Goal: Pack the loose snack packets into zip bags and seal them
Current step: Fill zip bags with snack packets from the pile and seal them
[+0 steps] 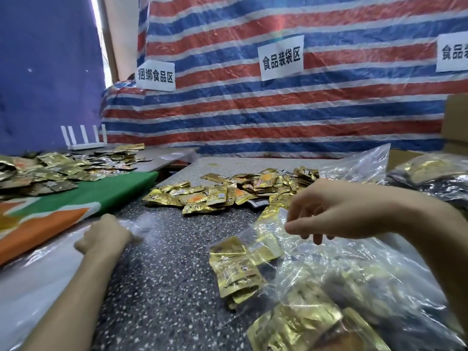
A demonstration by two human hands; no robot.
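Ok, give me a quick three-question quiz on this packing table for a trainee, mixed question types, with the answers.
1. True or false: the clear zip bag under the right hand is empty.
2. The loose gold snack packets nearest that bag lie on: A a green cloth; B the speckled table; C a cardboard box.
3. How many paper signs show on the striped tarp?
Key: 1 false; 2 B; 3 three, one cut off at the right edge.

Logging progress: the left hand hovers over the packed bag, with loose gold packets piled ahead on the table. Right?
Not quite: the head view shows the right hand over the packed bag; the left hand grips clear plastic. Loose gold packets are piled ahead on the table.
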